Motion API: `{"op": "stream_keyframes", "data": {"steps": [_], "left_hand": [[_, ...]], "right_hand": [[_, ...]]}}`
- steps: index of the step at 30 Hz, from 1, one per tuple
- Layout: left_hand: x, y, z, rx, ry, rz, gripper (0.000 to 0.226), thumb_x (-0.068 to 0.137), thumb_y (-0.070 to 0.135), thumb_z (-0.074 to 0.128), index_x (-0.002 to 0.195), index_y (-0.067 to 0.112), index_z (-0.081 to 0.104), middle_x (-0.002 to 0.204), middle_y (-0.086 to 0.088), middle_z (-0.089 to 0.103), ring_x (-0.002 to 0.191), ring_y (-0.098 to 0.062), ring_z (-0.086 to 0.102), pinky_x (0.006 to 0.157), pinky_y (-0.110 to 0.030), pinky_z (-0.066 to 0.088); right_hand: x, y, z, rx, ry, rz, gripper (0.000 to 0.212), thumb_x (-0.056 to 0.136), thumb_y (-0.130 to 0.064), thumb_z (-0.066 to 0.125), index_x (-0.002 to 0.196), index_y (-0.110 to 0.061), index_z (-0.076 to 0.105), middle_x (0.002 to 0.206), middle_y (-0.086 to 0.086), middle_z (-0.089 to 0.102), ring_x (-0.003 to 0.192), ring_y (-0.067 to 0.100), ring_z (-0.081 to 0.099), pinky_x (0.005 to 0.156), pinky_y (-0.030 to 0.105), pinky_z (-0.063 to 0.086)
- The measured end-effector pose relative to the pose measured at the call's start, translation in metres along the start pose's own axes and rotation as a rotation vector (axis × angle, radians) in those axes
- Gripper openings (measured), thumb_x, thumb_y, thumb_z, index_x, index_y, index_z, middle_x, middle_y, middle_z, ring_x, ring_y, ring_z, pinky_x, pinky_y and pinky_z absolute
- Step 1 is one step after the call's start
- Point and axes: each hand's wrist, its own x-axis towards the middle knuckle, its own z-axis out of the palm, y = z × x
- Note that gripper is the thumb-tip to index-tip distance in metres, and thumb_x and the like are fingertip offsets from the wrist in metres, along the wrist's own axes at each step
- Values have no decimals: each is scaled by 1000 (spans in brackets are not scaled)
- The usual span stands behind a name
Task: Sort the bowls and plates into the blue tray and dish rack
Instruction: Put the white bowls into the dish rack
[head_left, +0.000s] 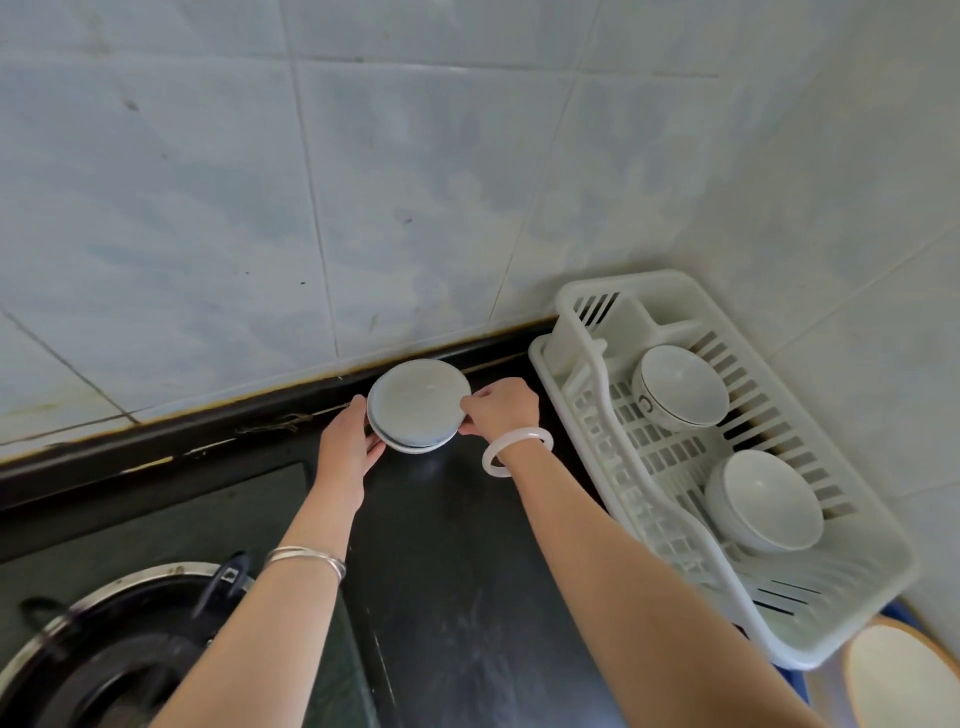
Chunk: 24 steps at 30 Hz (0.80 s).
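A small stack of pale round plates (418, 405) sits at the back of the dark counter, against the tiled wall. My left hand (347, 441) cups the stack's left rim. My right hand (497, 406) pinches its right rim. To the right stands the white plastic dish rack (582, 332), with two white bowls inside: one with a dark rim line (680, 387) and a plain one (766, 499). A sliver of the blue tray (795, 678) shows under the rack's near corner, beside a tan-rimmed plate (904, 680).
A gas stove burner with a metal ring (104, 654) fills the lower left. The black counter (447, 545) runs between my arms. The tiled wall (363, 182) rises right behind the plates and bends round to the right of the rack.
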Motion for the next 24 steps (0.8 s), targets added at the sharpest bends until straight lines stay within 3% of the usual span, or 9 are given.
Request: {"op": "stream_keyframes", "data": {"steps": [7, 9, 12, 14, 17, 19, 24], "left_hand": [[6, 0, -1, 155, -2, 59, 34, 94, 16, 50, 128, 16, 53, 125, -7, 57, 107, -22, 57, 88, -35, 49], [7, 2, -1, 181, -13, 58, 34, 94, 15, 50, 128, 17, 54, 119, -4, 58, 101, -21, 58, 82, -34, 51], [6, 9, 1, 215, -36, 31, 37, 93, 13, 48, 129, 21, 52, 112, -1, 55, 98, -21, 59, 76, -34, 52], [5, 11, 2, 231, -41, 20, 39, 94, 13, 46, 131, 22, 51, 112, -1, 53, 99, -22, 58, 77, -35, 51], [-2, 13, 5, 261, -58, 23, 39, 94, 12, 46, 132, 20, 49, 114, -2, 51, 101, -24, 56, 81, -40, 50], [-8, 14, 10, 307, -83, 42, 41, 93, 9, 46, 132, 19, 49, 117, -3, 52, 102, -25, 56, 83, -42, 50], [-34, 29, 40, 359, -185, 93, 40, 93, 8, 47, 132, 19, 50, 112, -2, 55, 99, -25, 59, 79, -41, 51]], "right_hand": [[0, 10, 6, -23, -25, 8, 13, 83, -13, 64, 70, -17, 62, 77, 8, 73, 76, 20, 72, 77, 34, 58], [1, 13, 5, 10, -54, 7, 4, 84, -13, 63, 88, -14, 65, 80, 5, 68, 78, 20, 70, 78, 36, 59], [2, 13, 5, 163, -220, 97, 35, 89, -12, 56, 124, -15, 56, 109, 9, 63, 91, 23, 66, 82, 38, 58], [2, 12, 5, 319, -322, 185, 37, 92, -14, 52, 128, -16, 53, 120, 11, 58, 95, 26, 63, 87, 40, 56], [2, 9, 3, 378, -285, 245, 27, 90, -37, 56, 105, -15, 58, 103, 9, 60, 92, 28, 64, 88, 40, 56], [1, 9, -3, 329, -227, 244, 36, 87, -49, 54, 84, -13, 58, 86, 7, 64, 86, 28, 67, 85, 41, 57], [-14, 9, -47, 391, -64, 91, 35, 88, -52, 47, 65, -26, 52, 66, -4, 59, 75, 24, 68, 74, 41, 60]]}}
